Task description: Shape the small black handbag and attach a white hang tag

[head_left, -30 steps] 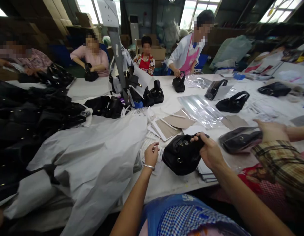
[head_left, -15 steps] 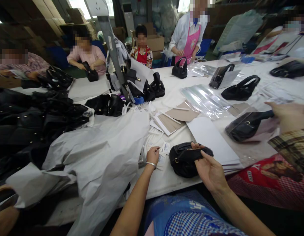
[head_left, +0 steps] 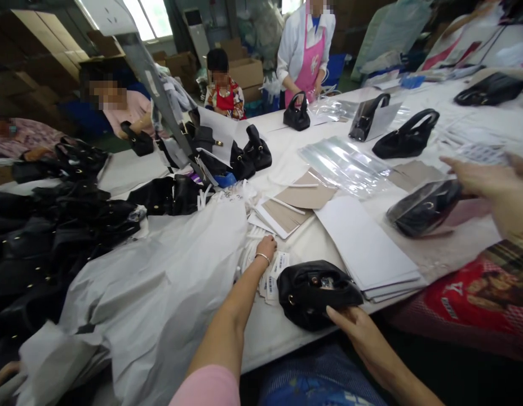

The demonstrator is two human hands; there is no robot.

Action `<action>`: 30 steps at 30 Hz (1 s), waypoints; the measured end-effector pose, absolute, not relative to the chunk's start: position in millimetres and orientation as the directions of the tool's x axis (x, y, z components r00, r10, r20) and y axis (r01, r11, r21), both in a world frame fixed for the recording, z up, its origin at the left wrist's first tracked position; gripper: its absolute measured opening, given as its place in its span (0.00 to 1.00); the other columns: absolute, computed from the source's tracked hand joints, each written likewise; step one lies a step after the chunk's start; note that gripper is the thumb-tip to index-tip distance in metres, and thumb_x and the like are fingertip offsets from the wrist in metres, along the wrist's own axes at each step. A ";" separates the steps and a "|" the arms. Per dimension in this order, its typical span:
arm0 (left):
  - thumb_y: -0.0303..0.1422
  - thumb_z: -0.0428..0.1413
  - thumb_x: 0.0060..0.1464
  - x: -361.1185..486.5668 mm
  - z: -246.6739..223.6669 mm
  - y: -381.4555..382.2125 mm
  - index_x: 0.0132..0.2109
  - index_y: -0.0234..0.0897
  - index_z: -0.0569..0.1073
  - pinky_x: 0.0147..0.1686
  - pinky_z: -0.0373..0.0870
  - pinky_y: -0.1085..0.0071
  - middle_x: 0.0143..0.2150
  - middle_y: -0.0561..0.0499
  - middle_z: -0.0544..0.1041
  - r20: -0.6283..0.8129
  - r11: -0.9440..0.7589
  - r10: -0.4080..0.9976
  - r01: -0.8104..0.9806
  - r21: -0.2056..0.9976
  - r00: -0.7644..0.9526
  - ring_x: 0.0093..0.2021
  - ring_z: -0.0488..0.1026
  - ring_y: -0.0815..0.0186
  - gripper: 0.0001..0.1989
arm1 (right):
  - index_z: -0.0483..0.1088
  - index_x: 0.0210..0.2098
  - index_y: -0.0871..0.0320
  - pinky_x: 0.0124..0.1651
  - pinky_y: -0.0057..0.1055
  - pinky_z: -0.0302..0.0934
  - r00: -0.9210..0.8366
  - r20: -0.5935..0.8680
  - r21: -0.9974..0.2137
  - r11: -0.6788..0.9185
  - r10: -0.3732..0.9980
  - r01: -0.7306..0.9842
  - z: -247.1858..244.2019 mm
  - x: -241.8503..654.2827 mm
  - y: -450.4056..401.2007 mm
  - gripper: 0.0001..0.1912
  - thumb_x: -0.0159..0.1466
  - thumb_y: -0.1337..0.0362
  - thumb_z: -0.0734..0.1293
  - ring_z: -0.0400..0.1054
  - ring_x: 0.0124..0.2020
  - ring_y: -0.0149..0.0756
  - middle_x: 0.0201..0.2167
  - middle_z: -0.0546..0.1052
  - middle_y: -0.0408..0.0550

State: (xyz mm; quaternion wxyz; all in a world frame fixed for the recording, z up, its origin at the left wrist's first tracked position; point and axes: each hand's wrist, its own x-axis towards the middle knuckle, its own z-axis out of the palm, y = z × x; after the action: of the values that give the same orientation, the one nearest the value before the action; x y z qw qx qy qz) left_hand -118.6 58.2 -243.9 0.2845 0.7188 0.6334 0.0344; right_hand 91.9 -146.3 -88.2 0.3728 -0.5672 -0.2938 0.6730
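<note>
A small black handbag (head_left: 316, 301) with gold rings rests at the table's front edge, its mouth facing up and partly open. My right hand (head_left: 357, 327) grips its near right side, thumb on top and fingers underneath. Further forward, my left hand (head_left: 266, 247) has its fingers curled down among thin white strips (head_left: 247, 251); what they pinch, if anything, is hidden. White tags (head_left: 279, 265) with printed barcodes lie just beside that hand, between the strips and the bag.
White card sheets (head_left: 363, 242) are stacked right of the bag, with brown card pieces (head_left: 287, 217) beyond. Clear plastic sleeves (head_left: 341, 163) lie mid-table. Black bags (head_left: 54, 242) are heaped left behind grey sheeting (head_left: 160, 287). A co-worker's hand (head_left: 477, 177) touches a wrapped bag (head_left: 422, 208).
The camera view has shifted. My right hand has gone from the bag's handle to its near side, and the bag's mouth now shows. My left hand has reached further forward among the strips.
</note>
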 end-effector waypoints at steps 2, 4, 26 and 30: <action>0.25 0.55 0.50 -122.8 -237.3 62.1 0.34 0.35 0.77 0.47 0.63 0.69 0.43 0.43 0.76 -0.322 -0.060 0.920 0.891 0.450 0.225 0.48 0.70 0.59 0.06 | 0.74 0.43 0.54 0.60 0.45 0.56 -0.135 -0.587 -0.798 -0.599 0.798 -0.072 -89.9 103.7 -149.8 0.19 0.55 0.52 0.70 0.67 0.53 0.47 0.48 0.76 0.50; 0.28 0.56 0.51 -127.6 -226.8 64.2 0.35 0.37 0.78 0.44 0.65 0.69 0.38 0.45 0.78 -0.320 -0.080 0.914 0.883 0.462 0.250 0.43 0.72 0.60 0.06 | 0.74 0.42 0.54 0.56 0.43 0.60 -0.190 -0.597 -0.795 -0.606 0.779 0.015 -93.0 113.5 -155.5 0.19 0.54 0.51 0.70 0.69 0.49 0.47 0.46 0.77 0.50; 0.40 0.52 0.56 -108.3 12.1 -8.9 0.35 0.34 0.77 0.28 0.61 0.78 0.29 0.52 0.77 0.059 -0.463 0.764 0.482 0.743 0.643 0.25 0.66 0.73 0.14 | 0.59 0.61 0.51 0.59 0.41 0.58 -0.172 0.232 -0.933 0.269 0.958 0.240 -11.3 76.1 -72.3 0.33 0.56 0.58 0.69 0.64 0.55 0.41 0.56 0.69 0.47; 0.38 0.54 0.56 -105.7 44.8 -45.1 0.37 0.37 0.77 0.33 0.63 0.77 0.32 0.52 0.78 0.150 -0.549 0.753 0.488 0.679 0.640 0.30 0.70 0.71 0.11 | 0.72 0.46 0.57 0.42 0.32 0.67 -0.205 0.080 -0.963 0.129 0.975 0.238 -1.6 91.1 -90.1 0.18 0.59 0.55 0.65 0.73 0.35 0.36 0.32 0.79 0.45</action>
State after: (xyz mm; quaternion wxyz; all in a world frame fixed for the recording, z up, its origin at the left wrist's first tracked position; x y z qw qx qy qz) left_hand -105.7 -45.1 44.8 0.3049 0.8527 0.3638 0.2181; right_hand 91.1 -90.1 -1.6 0.4079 -0.4807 -0.6309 0.4522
